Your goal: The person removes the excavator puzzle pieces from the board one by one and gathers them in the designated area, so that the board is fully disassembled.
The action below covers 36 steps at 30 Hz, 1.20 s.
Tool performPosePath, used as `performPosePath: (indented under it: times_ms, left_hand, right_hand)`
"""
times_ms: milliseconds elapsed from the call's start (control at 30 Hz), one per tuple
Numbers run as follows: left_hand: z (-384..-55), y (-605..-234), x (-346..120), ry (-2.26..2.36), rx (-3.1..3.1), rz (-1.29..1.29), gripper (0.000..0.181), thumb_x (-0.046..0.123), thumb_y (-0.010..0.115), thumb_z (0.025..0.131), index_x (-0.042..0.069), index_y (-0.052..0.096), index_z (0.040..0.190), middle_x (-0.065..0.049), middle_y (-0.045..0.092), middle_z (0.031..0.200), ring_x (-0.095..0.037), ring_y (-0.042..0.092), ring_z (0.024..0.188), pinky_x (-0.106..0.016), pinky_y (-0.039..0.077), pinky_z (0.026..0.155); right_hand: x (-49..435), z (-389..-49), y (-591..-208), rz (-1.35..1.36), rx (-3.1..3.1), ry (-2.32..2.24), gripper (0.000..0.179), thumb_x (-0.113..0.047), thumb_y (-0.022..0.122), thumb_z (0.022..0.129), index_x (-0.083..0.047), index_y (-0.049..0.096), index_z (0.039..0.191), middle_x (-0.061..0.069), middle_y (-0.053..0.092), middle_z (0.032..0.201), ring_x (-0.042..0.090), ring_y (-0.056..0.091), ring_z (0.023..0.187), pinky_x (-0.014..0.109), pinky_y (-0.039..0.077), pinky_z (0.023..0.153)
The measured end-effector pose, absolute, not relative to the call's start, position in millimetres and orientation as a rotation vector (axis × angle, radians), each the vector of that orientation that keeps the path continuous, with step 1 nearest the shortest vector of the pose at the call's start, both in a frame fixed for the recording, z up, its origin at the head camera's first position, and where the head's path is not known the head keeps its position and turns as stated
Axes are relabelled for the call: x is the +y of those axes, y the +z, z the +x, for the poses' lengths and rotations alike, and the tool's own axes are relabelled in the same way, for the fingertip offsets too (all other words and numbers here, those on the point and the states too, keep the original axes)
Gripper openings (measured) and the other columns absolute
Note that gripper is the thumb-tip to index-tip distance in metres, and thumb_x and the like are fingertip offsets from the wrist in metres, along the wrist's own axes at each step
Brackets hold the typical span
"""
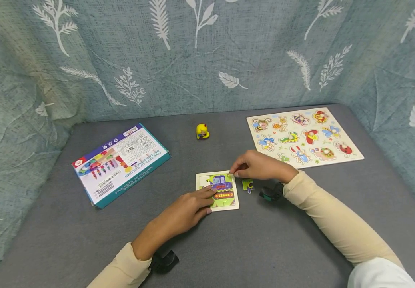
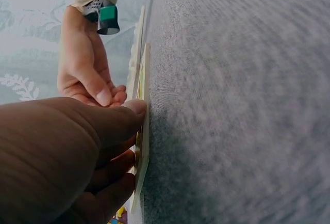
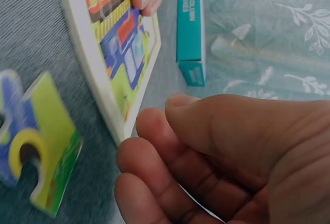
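A small jigsaw puzzle of a purple vehicle lies in a pale-framed board. My left hand rests on its left and lower part, fingers on the picture and thumb at the near edge. My right hand is at the board's far right corner, fingers loosely curled, with nothing visible between thumb and fingers in the right wrist view. Whether its fingertips touch the corner I cannot tell. A loose puzzle piece, green with purple and yellow, lies just right of the board, below my right hand.
A flat toy box lies at the left. A small yellow toy figure stands at the back. Behind my right hand is a wooden insect peg puzzle board. A patterned curtain hangs along the back of the grey table.
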<state>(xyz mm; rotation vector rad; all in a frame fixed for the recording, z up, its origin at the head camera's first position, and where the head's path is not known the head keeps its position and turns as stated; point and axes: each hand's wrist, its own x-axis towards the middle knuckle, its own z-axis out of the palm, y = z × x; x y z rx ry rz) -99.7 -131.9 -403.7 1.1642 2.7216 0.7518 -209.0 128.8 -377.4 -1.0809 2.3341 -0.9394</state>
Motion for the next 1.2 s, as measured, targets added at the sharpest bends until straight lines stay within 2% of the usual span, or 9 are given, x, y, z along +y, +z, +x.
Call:
performPosePath:
  times_ms: [500,1200]
  left_hand:
    - [-99.7,-404.4,-131.3,0.769,2.699,1.215,0.024,0.009,0.065,0.094,0.001,0.069,0.116,-0.016,0.053,0.139,-0.031,0.041,0.135,-0.045,0.037,0.107]
    - [-100.0,-401.6,-130.8,0.759,2.693,1.176,0.027,0.010,0.065,0.094,0.002,0.068,0.119,-0.015,0.053,0.139,-0.031,0.042,0.134,-0.046,0.041,0.103]
  right_hand:
    - [98.7,-210.5,-383.5,-1.142,2.290,-0.986,0.021,-0.004,0.063,0.093,-0.003,0.073,0.110,0.001,0.072,0.101,0.009,0.066,0.090,0.029,0.053,0.081]
    - [87.1,-213.1,-388.1,-1.135,2.226,-1.026,0.021,-0.003,0.062,0.093,0.000,0.072,0.111,0.004,0.072,0.100,0.009,0.066,0.089,0.026,0.053,0.080]
